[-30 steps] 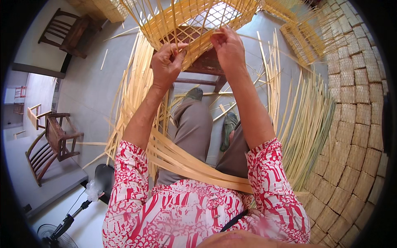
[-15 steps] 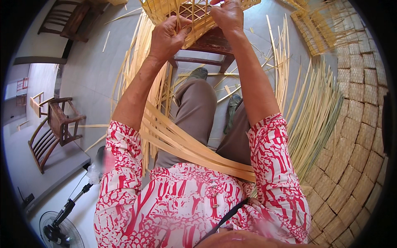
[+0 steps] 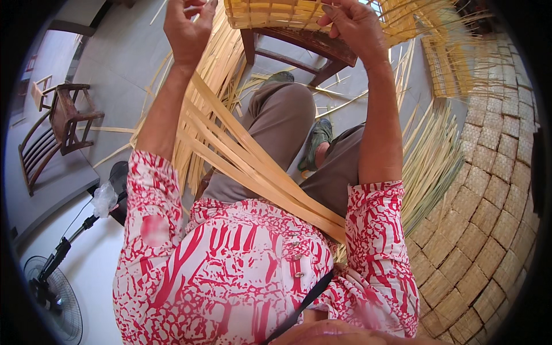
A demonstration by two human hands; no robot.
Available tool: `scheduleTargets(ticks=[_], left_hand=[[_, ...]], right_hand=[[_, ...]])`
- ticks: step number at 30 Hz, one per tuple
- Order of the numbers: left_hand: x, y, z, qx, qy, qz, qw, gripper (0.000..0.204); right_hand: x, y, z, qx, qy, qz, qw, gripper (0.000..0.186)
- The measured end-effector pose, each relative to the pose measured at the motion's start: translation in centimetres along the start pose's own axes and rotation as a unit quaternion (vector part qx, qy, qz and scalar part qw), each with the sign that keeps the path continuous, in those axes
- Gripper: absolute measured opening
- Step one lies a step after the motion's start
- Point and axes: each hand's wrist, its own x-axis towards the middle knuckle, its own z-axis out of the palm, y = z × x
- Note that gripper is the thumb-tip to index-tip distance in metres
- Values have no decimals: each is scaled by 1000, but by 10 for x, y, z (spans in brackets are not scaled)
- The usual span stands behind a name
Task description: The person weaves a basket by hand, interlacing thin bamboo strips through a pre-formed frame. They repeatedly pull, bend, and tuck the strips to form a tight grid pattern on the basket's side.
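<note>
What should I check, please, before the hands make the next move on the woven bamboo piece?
1. Left hand grips a strip: ok, fingers closed around it.
2. Right hand steadies the woven piece: ok, fingers on its edge.
3. Woven piece rests on the wooden stool: ok.
4. Long strips run free across the lap: ok, none looks trapped.
5. Weave pattern correct: cannot tell, mostly out of frame.

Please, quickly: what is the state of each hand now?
Left hand: closed, pinching a thin bamboo strip.
Right hand: closed, gripping the edge of the woven basket.
</note>
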Motion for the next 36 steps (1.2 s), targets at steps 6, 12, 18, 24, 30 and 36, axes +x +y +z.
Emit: scheduleTargets(ticks=[6,12,18,24,30,36], left_hand=[[-9,55,48,108,-190,174,960,27],[0,43,64,125,-169,189,959,27],[14,33,72,89,-203,245,944,19],[30,22,59,228,-296,205,905,16],[10,-7,9,93,-258,177,945,25],[-84,-20,-75,-65,-489,108,863,33]], right_hand=[[3,-27,24,-44,52,-13,998,26],[22,-43,38,-112,102,-178,972,17],[42,-29,44,-111,161,-170,966,15],[14,-48,44,-122,103,-123,980,22],[-93,-47,36,-84,-70,-75,991,20],[-219,-46,13,-7,-274,172,946,20]])
